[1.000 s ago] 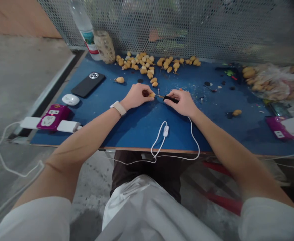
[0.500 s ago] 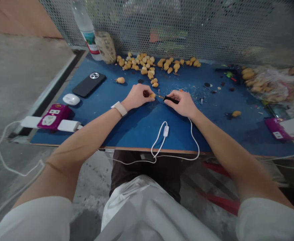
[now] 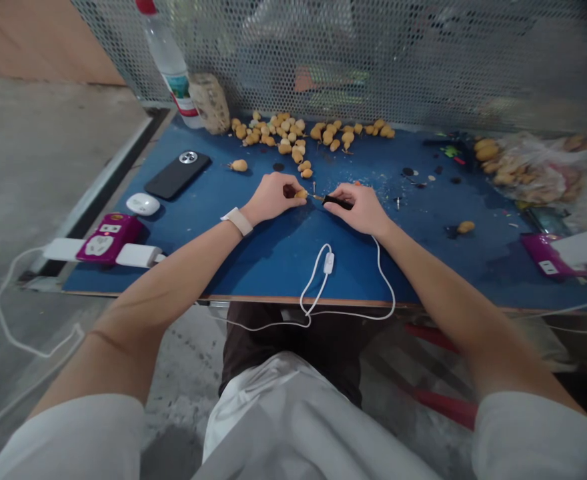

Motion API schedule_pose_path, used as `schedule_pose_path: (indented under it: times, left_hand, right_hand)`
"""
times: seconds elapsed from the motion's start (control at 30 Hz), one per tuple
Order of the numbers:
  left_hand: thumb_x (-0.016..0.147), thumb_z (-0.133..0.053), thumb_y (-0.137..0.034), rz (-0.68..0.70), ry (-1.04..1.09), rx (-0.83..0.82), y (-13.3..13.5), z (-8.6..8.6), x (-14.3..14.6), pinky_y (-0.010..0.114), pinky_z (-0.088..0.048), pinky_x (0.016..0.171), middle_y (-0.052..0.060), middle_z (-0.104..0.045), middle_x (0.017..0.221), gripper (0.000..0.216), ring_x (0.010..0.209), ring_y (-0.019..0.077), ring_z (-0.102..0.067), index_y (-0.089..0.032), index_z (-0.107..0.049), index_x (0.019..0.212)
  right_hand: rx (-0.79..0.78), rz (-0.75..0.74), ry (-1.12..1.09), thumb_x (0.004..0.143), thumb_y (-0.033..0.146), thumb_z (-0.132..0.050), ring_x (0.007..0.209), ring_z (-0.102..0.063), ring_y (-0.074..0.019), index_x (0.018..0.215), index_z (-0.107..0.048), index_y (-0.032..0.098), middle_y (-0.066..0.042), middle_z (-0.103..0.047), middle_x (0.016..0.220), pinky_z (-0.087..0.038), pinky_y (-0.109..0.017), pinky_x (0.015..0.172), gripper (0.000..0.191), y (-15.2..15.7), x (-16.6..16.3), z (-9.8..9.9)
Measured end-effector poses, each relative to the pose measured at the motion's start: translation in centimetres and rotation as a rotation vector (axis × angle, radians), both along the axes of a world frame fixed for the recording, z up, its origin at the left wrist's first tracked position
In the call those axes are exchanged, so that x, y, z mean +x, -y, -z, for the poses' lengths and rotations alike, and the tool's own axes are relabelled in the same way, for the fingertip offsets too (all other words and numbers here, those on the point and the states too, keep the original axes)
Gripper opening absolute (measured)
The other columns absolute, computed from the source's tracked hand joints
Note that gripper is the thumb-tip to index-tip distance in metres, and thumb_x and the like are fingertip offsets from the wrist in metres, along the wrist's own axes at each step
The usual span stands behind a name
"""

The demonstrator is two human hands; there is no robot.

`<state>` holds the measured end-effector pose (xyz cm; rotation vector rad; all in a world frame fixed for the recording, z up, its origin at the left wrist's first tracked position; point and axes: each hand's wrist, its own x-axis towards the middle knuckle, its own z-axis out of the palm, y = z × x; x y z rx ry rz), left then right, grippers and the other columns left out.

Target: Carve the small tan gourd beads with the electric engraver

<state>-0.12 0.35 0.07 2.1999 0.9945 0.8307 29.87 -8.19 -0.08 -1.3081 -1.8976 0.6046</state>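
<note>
Pinched in the fingertips of my left hand (image 3: 275, 197) is a small tan gourd (image 3: 301, 194), partly hidden by the fingers. My right hand (image 3: 357, 207) is closed round a black corded pen tool (image 3: 337, 202), whose thin metal tip (image 3: 316, 197) points left at the gourd. Tip and gourd meet or nearly meet; the exact contact is too small to tell. From the tool's rear a white cable (image 3: 386, 280) runs down over the table edge, with an inline switch (image 3: 329, 263) on it. Pale shavings (image 3: 373, 181) lie beyond my right hand.
Many small gourds (image 3: 284, 131) are heaped along the mesh screen (image 3: 403, 73) at the back. On the left stand a water bottle (image 3: 171, 63), a phone (image 3: 177, 175), a white case (image 3: 143, 204) and a purple power adapter (image 3: 108, 239). A plastic bag of gourds (image 3: 528, 170) sits right.
The view has shifted slightly, so the table contents sit a little lower and further left. Both hands keep their grips on the gourd and the tool.
</note>
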Motion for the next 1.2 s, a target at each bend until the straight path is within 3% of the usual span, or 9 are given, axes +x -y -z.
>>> schedule_pose_path:
  times: [1.2]
  left_hand:
    - [0.091,-0.103,-0.036,-0.026,0.008,0.014,-0.04,0.31,0.19,0.039,-0.067,0.091,0.008,-0.094,0.098,0.019,0.087,0.0221,-0.079,-0.021,-0.093,0.096]
  right_hand:
    - [-0.023,0.004,-0.013,0.100,0.079,-0.093,0.112,-0.091,-0.0431,0.102,-0.084,0.032,-0.012,-0.097,0.113,-0.074,-0.068,0.113,0.049,0.10,-0.23,-0.23]
